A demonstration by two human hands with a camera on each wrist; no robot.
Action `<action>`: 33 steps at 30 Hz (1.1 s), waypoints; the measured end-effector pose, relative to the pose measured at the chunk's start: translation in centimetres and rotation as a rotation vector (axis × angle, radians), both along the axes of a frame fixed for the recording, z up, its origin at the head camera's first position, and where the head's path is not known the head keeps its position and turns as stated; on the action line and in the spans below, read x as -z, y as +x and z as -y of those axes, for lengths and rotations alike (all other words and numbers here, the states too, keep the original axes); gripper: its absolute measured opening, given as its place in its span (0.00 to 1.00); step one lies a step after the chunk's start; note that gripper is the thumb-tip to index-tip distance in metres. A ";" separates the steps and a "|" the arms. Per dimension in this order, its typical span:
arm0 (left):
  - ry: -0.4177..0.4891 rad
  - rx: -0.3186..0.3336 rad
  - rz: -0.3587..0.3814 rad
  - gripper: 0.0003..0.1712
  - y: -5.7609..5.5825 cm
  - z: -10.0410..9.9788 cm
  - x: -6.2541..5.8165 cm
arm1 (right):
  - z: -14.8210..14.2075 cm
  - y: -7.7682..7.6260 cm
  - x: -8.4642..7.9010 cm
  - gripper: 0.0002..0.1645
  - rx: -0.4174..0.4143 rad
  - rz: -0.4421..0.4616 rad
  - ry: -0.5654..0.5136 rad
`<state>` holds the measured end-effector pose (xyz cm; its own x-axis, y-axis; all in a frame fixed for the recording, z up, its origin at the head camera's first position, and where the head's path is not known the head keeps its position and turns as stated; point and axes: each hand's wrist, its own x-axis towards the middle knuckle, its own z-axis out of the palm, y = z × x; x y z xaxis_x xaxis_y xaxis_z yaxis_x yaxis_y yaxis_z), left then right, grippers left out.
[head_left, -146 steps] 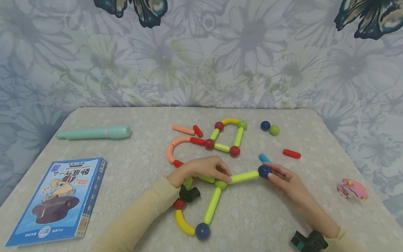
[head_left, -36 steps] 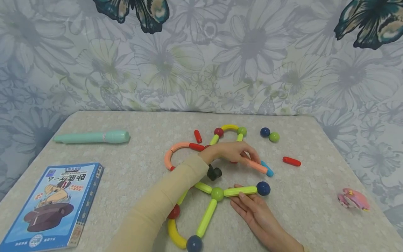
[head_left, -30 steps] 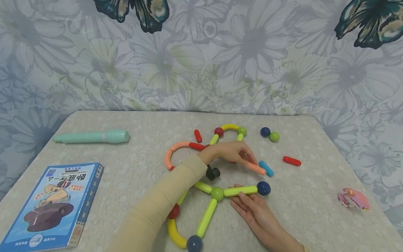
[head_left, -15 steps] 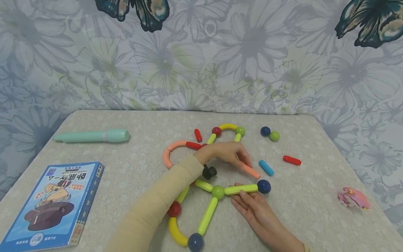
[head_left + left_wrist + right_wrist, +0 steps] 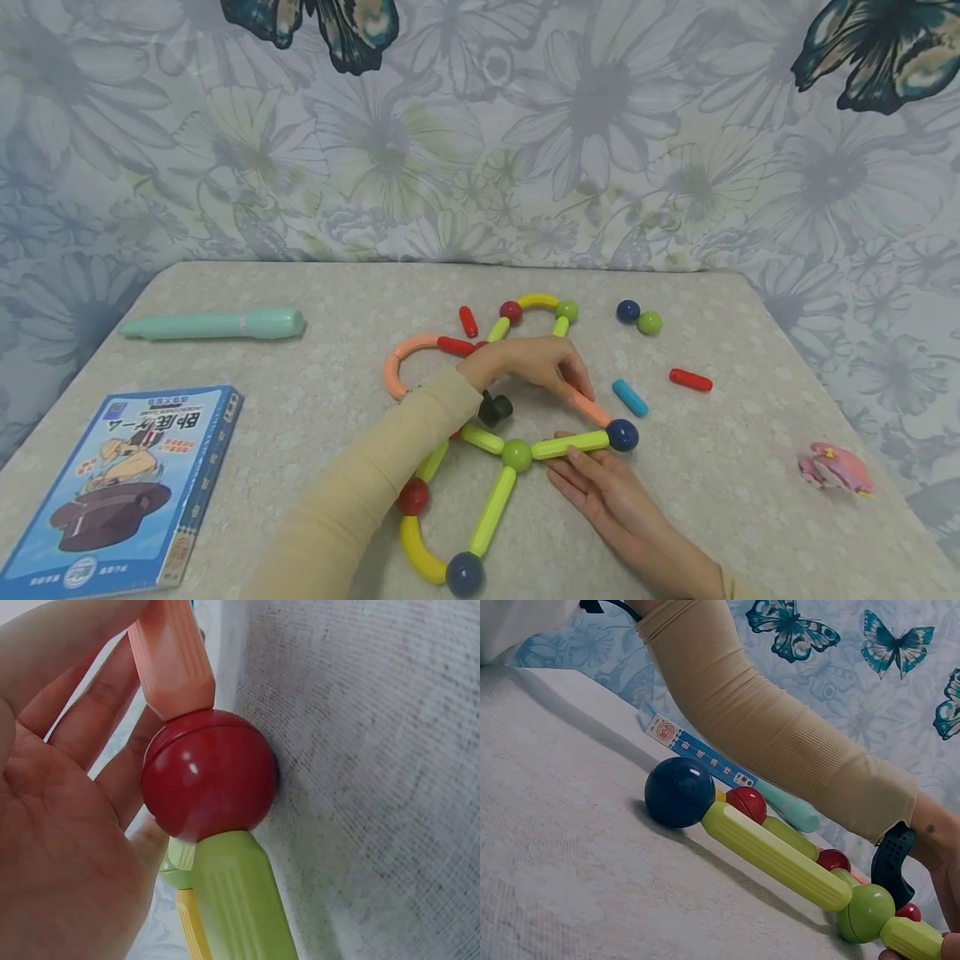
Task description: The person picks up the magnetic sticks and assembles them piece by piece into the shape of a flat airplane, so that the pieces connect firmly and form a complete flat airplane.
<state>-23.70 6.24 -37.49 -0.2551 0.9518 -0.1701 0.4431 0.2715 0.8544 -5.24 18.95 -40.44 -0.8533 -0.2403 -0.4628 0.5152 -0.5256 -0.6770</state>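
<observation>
My left hand (image 5: 536, 367) pinches a straight salmon magnetic stick (image 5: 591, 407). One end of it meets a dark blue ball (image 5: 622, 435); in the left wrist view its other end sits on a red ball (image 5: 210, 780), which a green stick (image 5: 244, 900) joins from below. Thumb on top and fingers beneath, my right hand (image 5: 618, 500) holds the lime stick (image 5: 558, 447) between that blue ball and a green ball (image 5: 517, 455). From the green ball another lime stick (image 5: 492, 512) runs to a blue ball (image 5: 465, 575) near the front. My left forearm hides part of the linked figure.
Loose on the table lie a blue stick (image 5: 630, 398), a red stick (image 5: 691, 380), a smaller red stick (image 5: 468, 322), and a blue ball (image 5: 627, 312) beside a green one (image 5: 649, 322). A pink toy (image 5: 836, 468), a blue box (image 5: 123, 487) and a mint tube (image 5: 213, 324) stand farther out.
The salmon stick, earlier lying at the back, is now in my left hand; its end has moved from beside the blue stick to the blue ball. My right hand shifted from that ball to the lime stick.
</observation>
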 end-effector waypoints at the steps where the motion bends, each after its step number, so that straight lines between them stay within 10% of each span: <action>1: -0.001 0.003 -0.003 0.12 0.0 0.0 0.0 | 0.0 0.0 0.0 0.32 -0.004 -0.001 -0.003; 33: 0.011 -0.003 -0.022 0.12 0.3 0.2 0.0 | -2.1 1.2 -0.4 0.34 -0.025 0.000 0.120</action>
<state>-23.43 6.00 -37.54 -0.2619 0.9527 -0.1539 0.4606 0.2636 0.8476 -4.02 21.05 -40.03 -0.8478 -0.2044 -0.4894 0.5271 -0.4277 -0.7344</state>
